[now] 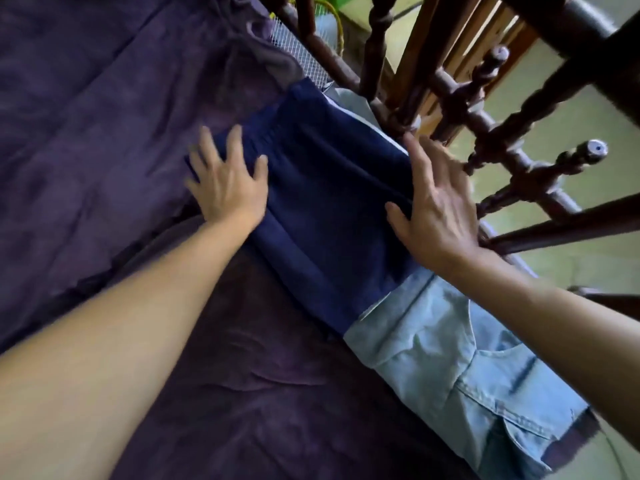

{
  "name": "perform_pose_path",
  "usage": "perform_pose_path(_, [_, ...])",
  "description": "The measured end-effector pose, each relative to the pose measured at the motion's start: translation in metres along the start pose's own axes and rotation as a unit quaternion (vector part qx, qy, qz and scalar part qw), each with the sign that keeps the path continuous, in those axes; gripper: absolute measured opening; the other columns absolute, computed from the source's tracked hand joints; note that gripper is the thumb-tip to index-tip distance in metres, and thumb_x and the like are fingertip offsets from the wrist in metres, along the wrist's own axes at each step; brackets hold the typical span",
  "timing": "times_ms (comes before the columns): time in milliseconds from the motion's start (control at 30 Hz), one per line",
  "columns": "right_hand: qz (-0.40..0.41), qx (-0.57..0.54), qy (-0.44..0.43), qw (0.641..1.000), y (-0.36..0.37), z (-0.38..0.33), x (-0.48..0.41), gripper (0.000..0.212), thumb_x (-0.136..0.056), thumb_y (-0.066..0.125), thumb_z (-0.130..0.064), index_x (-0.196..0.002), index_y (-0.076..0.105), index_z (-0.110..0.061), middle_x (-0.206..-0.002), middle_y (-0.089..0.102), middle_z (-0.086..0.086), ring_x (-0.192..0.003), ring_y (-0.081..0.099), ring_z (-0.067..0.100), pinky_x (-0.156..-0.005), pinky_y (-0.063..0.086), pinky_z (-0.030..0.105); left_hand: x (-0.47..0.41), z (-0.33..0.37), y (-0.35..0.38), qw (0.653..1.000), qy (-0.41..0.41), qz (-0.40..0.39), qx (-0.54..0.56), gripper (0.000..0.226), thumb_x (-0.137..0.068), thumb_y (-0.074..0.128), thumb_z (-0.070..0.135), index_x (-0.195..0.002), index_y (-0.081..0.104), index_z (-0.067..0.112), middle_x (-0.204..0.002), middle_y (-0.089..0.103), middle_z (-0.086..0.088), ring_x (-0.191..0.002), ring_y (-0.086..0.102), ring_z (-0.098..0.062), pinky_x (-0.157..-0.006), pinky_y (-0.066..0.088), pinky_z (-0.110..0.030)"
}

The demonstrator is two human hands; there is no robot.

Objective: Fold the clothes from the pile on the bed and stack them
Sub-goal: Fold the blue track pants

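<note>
— Where is the navy garment [329, 209]?

— Folded into a long strip on the bed [104, 133], near the edge by the turned wooden rail [485, 140]. It lies on top of a light denim garment [450, 368], which sticks out from under its near end and shows as a pale strip along its far side.

— And the hands?

— Both flat and holding nothing. The left hand [225, 181] has its fingers spread on the garment's left edge, partly on the purple sheet. The right hand [436, 209] lies with straight fingers along the right edge, thumb on the navy cloth, just beside the rail.

— Anything further out?

— A patch of white mesh [298, 53] at the bed's far edge, and a greenish floor [588, 109] beyond the rail.
</note>
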State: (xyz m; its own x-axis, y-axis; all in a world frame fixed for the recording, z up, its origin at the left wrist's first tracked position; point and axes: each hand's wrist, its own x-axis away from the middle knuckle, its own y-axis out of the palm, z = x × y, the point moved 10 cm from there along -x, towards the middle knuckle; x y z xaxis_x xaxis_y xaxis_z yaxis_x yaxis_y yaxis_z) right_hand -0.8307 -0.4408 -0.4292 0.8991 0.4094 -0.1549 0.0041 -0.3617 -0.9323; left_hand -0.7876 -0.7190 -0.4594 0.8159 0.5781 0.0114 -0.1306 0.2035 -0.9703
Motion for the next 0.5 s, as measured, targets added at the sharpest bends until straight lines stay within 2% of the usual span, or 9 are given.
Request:
perform_pose_path(67, [0.032, 0.016, -0.087, 0.996, 0.005, -0.032, -0.003, 0.076, -0.083, 0.059, -0.037, -0.149, 0.029, -0.017, -0.152, 0.030, 0.020, -0.141, 0.026, 0.038, -0.110, 0.027, 0.050, 0.021, -0.028, 0.026, 0.994, -0.075, -0.045, 0.059, 0.065, -0.094, 0.036, 0.058, -0.150, 0.012, 0.036, -0.159, 0.003, -0.011, -0.142, 0.015, -0.038, -0.106, 0.027, -0.058])
perform_pose_path(133, [-0.019, 0.039, -0.132, 0.990, 0.034, -0.049, -0.010, 0.068, -0.089, 0.053, -0.045, -0.149, 0.031, -0.023, -0.156, 0.023, 0.017, -0.144, 0.019, 0.037, -0.112, 0.022, 0.053, 0.026, -0.023, 0.041, 0.990, -0.061, -0.047, 0.115, 0.070, -0.094, 0.040, 0.056, -0.152, 0.008, 0.033, -0.159, 0.000, -0.018, -0.141, 0.019, -0.042, -0.108, 0.029, -0.051])
perform_pose_path(233, [-0.135, 0.091, -0.097, 0.982, 0.088, -0.029, -0.015, 0.064, -0.093, 0.040, -0.059, -0.150, 0.027, -0.032, -0.161, 0.011, 0.010, -0.147, 0.007, 0.034, -0.115, 0.011, 0.056, 0.006, -0.001, 0.053, 0.993, 0.009, -0.054, 0.104, 0.068, -0.096, 0.043, 0.048, -0.152, 0.011, 0.027, -0.157, 0.000, -0.023, -0.136, 0.023, -0.049, -0.110, 0.026, -0.049])
perform_pose_path(300, [-0.150, 0.096, -0.061, 0.982, 0.105, -0.011, -0.017, 0.065, -0.093, 0.033, -0.063, -0.151, 0.023, -0.035, -0.161, 0.010, 0.009, -0.147, 0.006, 0.033, -0.114, 0.011, 0.056, -0.008, 0.002, 0.064, 0.993, 0.028, -0.092, 0.074, 0.067, -0.097, 0.041, 0.049, -0.152, 0.009, 0.031, -0.158, -0.004, -0.019, -0.133, 0.025, -0.052, -0.109, 0.027, -0.053])
perform_pose_path(400, [-0.156, 0.105, -0.050, 0.981, 0.115, -0.009, -0.016, 0.066, -0.093, 0.028, -0.064, -0.151, 0.019, -0.036, -0.161, 0.009, 0.009, -0.147, 0.006, 0.034, -0.113, 0.012, 0.057, -0.011, -0.004, 0.069, 0.987, 0.039, -0.138, 0.071, 0.066, -0.097, 0.039, 0.050, -0.152, 0.006, 0.036, -0.159, -0.007, -0.013, -0.136, 0.024, -0.050, -0.109, 0.028, -0.052])
perform_pose_path(500, [-0.178, 0.126, -0.039, 0.975, 0.112, -0.012, -0.010, 0.065, -0.094, 0.029, -0.062, -0.152, 0.014, -0.035, -0.161, 0.004, 0.009, -0.147, 0.004, 0.033, -0.114, 0.012, 0.056, 0.006, -0.013, 0.052, 0.985, 0.050, -0.146, 0.075, 0.064, -0.097, 0.038, 0.049, -0.151, 0.004, 0.038, -0.160, -0.003, -0.009, -0.137, 0.028, -0.043, -0.104, 0.035, -0.052])
